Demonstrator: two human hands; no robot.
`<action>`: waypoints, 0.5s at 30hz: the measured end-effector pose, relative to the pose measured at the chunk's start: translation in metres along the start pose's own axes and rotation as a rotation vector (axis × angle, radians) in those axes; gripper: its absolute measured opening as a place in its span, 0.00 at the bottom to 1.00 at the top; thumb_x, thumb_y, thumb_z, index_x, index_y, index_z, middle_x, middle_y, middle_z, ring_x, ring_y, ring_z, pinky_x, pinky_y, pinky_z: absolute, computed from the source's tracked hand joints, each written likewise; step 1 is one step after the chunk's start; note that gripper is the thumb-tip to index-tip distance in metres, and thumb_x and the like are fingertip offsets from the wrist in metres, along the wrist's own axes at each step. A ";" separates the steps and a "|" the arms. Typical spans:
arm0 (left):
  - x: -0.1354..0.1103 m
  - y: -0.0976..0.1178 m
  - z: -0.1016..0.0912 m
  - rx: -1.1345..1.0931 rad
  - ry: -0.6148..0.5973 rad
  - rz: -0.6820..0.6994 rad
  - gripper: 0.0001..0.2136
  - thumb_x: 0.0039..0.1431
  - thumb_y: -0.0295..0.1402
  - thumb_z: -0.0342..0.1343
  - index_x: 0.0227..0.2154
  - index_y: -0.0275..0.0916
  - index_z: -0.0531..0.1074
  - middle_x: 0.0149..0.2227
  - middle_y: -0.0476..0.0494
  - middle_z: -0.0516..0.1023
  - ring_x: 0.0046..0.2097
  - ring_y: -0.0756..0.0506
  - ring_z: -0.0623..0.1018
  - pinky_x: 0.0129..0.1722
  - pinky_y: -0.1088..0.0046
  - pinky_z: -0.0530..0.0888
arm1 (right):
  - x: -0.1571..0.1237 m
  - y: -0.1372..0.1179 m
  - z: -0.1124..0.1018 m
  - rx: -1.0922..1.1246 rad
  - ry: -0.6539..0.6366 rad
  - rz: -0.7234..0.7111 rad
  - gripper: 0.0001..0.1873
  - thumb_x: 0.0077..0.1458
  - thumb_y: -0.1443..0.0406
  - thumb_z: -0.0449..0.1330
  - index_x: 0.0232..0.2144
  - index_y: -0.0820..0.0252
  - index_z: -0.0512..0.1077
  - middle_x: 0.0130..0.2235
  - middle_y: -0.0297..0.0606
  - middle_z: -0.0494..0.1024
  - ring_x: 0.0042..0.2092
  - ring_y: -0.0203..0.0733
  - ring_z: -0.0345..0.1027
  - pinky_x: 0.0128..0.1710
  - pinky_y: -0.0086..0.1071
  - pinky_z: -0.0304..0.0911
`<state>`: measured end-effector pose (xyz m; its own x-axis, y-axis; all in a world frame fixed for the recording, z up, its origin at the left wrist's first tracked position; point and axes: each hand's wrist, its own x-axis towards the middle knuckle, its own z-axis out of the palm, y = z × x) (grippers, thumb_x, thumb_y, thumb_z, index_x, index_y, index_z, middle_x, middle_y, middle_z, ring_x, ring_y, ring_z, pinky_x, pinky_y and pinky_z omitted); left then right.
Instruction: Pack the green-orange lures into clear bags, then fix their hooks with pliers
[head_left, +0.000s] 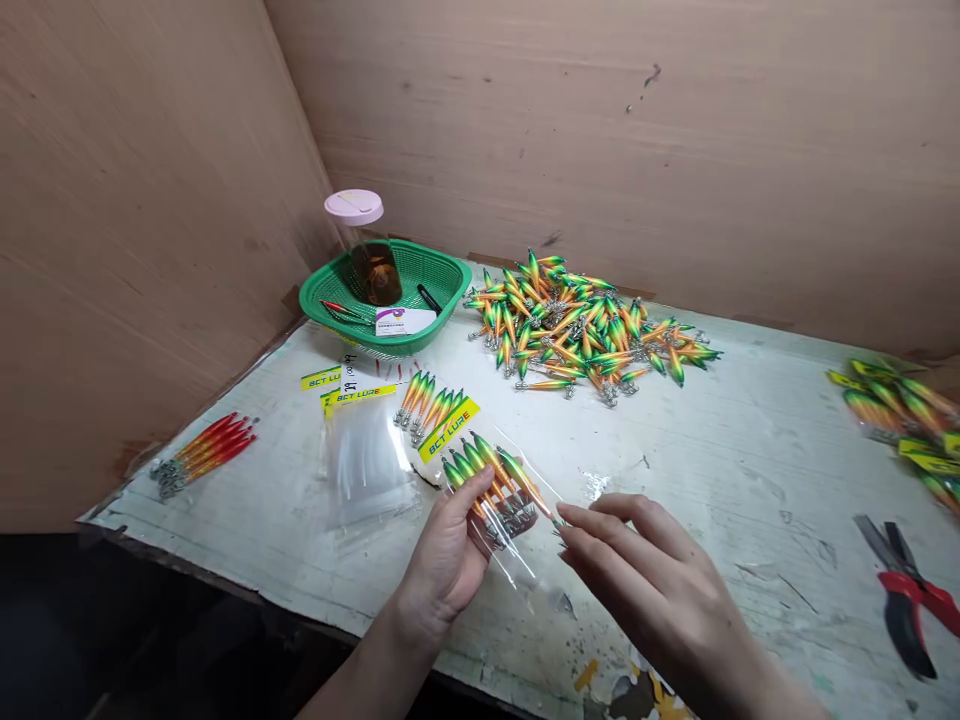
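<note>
My left hand (pixel 448 560) grips the open end of a clear plastic bag (pixel 487 475) with a yellow header card; several green and orange squid-jig lures lie inside it. My right hand (pixel 645 570) is just right of the bag, fingers stretched toward its mouth, fingertips at the hooks of the outermost lure. Several more lures (pixel 427 402) lie loose beside the bag, and a stack of empty bags (pixel 364 450) with yellow headers lies to the left.
A large heap of lures (pixel 585 330) lies at the back. A green basket (pixel 442 300) holds a jar with a pink lid (pixel 354 206). Red lures (pixel 206 450) lie far left, filled bags (pixel 900 410) far right, red-handled pliers (pixel 911 595) near the right edge.
</note>
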<state>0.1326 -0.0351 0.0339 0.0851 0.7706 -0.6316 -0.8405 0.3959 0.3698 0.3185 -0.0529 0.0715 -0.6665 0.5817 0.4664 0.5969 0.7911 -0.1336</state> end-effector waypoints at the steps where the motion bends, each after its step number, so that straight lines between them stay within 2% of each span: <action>1: 0.000 -0.001 0.000 0.001 -0.010 0.004 0.09 0.54 0.23 0.62 0.39 0.32 0.76 0.34 0.42 0.83 0.33 0.45 0.82 0.33 0.69 0.81 | -0.002 0.000 0.000 -0.004 -0.005 -0.012 0.11 0.60 0.75 0.56 0.45 0.69 0.73 0.47 0.51 0.78 0.46 0.52 0.64 0.41 0.42 0.64; 4: 0.000 -0.001 0.001 0.003 -0.029 0.026 0.10 0.50 0.23 0.65 0.37 0.32 0.77 0.35 0.42 0.83 0.34 0.46 0.82 0.36 0.70 0.81 | -0.006 0.002 -0.001 -0.003 0.024 -0.017 0.11 0.60 0.75 0.55 0.44 0.69 0.74 0.44 0.53 0.77 0.45 0.51 0.64 0.42 0.42 0.64; 9: -0.003 -0.004 0.005 0.080 -0.026 0.028 0.11 0.47 0.26 0.67 0.35 0.31 0.77 0.33 0.42 0.83 0.32 0.45 0.82 0.35 0.68 0.81 | -0.008 0.002 0.004 0.124 0.089 0.065 0.13 0.57 0.79 0.56 0.43 0.66 0.71 0.34 0.44 0.75 0.37 0.43 0.64 0.35 0.37 0.62; 15: -0.007 -0.008 0.005 0.154 -0.067 0.050 0.14 0.47 0.30 0.68 0.37 0.31 0.77 0.34 0.40 0.83 0.33 0.43 0.82 0.34 0.67 0.81 | -0.011 -0.004 0.015 0.154 0.235 0.188 0.11 0.55 0.79 0.61 0.34 0.61 0.67 0.28 0.37 0.69 0.32 0.38 0.59 0.29 0.33 0.57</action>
<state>0.1416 -0.0414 0.0388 0.0850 0.8208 -0.5648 -0.7535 0.4239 0.5026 0.3174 -0.0597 0.0539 -0.4192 0.6744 0.6078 0.6127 0.7042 -0.3587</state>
